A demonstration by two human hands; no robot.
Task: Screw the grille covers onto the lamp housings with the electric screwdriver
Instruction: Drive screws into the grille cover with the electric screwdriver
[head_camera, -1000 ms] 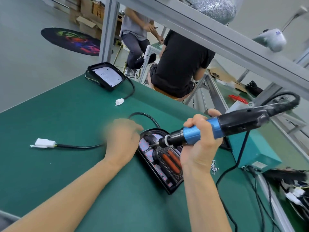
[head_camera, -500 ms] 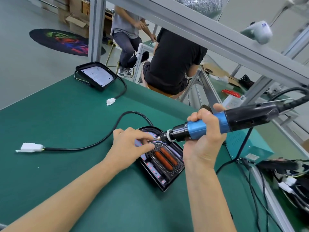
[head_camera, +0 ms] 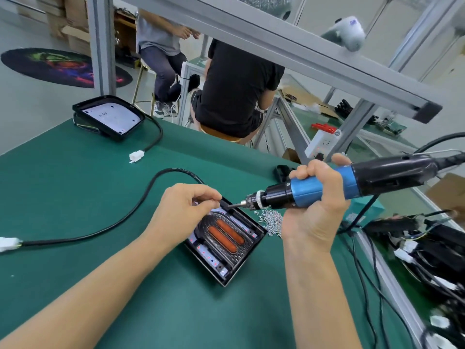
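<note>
Lamp housing [head_camera: 226,244] flat on green table [head_camera: 75,197], grille cover [head_camera: 222,235] seated inside, two orange bars showing. Left hand [head_camera: 183,210] at housing's far corner, fingertips pinched together at screwdriver bit; what they pinch too small to tell. Right hand [head_camera: 314,202] wraps blue electric screwdriver [head_camera: 327,186], tilted over that corner. Loose screws [head_camera: 270,219] just right of housing. Second housing [head_camera: 108,117] well beyond it, near far table edge.
</note>
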